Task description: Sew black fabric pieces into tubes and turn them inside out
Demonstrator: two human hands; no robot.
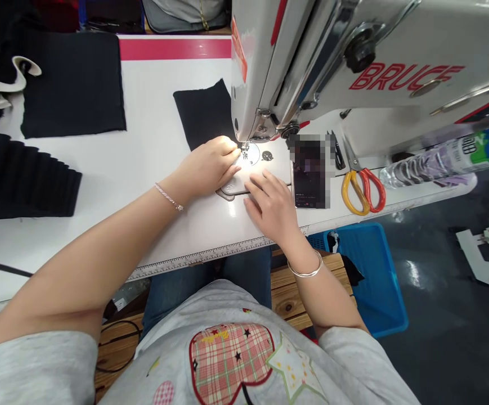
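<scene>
Under the sewing machine head (261,73), a small black cloth piece (204,109) lies on the white table with one end near the presser foot (244,147). My left hand (210,163) is closed at that end, its fingertips bent together against the cloth beside the foot; what is under the fingers is hidden. On the lit metal needle plate (269,169), my right hand (272,205) rests open, fingers apart and pointing toward the needle, with nothing in them. Just right of this hand lies a phone (307,174), partly blurred out.
Scissors with orange and red handles (363,191) lie right of the phone, beside a plastic bottle (447,157) on its side. A black cloth square (73,84) and a row of overlapping black pieces (25,177) lie left. A blue bin (379,275) stands below the table edge.
</scene>
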